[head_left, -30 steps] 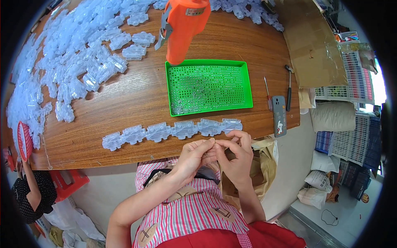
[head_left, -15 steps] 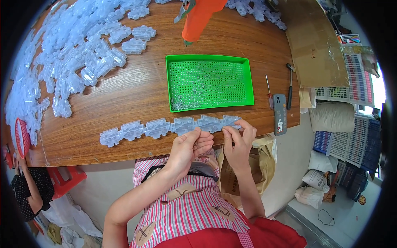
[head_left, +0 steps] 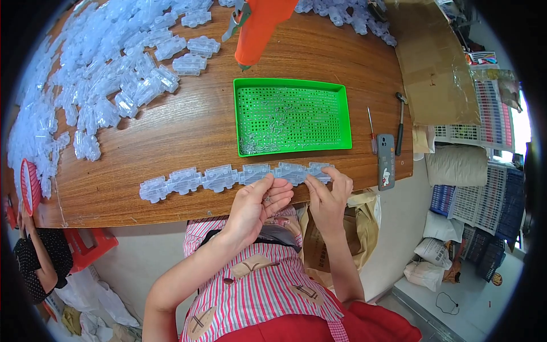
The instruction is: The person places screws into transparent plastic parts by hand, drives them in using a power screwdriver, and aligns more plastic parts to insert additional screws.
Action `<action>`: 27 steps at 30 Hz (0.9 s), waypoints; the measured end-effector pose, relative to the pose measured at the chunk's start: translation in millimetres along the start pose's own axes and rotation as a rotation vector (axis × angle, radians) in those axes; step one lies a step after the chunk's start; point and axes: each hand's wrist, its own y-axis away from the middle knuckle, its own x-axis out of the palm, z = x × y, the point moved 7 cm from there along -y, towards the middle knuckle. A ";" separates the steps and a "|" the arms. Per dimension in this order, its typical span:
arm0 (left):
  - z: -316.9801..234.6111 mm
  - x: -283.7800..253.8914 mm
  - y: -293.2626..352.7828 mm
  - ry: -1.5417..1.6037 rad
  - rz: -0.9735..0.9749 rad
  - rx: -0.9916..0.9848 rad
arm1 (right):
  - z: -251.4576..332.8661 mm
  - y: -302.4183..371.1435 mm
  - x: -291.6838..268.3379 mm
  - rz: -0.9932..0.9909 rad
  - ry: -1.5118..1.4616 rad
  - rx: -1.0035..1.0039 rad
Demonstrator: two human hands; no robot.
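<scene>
A row of several clear plastic pieces [head_left: 219,178] lies end to end along the near edge of the table. My left hand [head_left: 253,205] is turned partly palm up before the middle of the row, fingers curled around a few small metal pins [head_left: 266,198]; its thumb tip meets the row's edge. At the row's right end, my right hand [head_left: 330,199] grips the last clear piece [head_left: 319,170] between thumb and fingers. Behind the row stands a green perforated tray [head_left: 296,152] with many small metal pins scattered in it, thickest at its near left.
A large heap of clear plastic pieces [head_left: 108,62] covers the table's left. An orange tool [head_left: 262,34] hangs above the tray. Right lie a screwdriver [head_left: 373,137], phone [head_left: 386,162] and hammer [head_left: 400,125]. Another person's arm [head_left: 43,259] shows far left, beside a pink basket [head_left: 29,185].
The view has shifted slightly, so the tray and row sit a little lower and further right. My left fingers have opened somewhat, showing the pins; my right hand stays at the row's end.
</scene>
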 end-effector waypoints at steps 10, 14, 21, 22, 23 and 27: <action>0.2 9.4 0.4 0.051 0.102 -0.013 | 11.7 -6.6 -19.4 -0.009 -0.260 0.223; 2.4 20.4 0.5 0.162 0.228 -0.084 | 38.2 -18.2 -26.5 0.111 -0.316 0.093; 6.4 23.9 0.0 0.186 0.312 -0.102 | 48.7 -17.6 -22.8 0.106 -0.234 -0.049; 6.5 24.0 0.1 0.186 0.311 -0.102 | 53.6 -18.0 -24.3 0.102 -0.182 -0.113; 5.9 24.7 0.2 0.186 0.313 -0.097 | 58.1 -17.9 -25.0 0.097 -0.131 -0.176; 1.2 31.8 5.1 0.213 0.348 -0.093 | 47.2 -19.6 -19.6 0.133 -0.347 0.014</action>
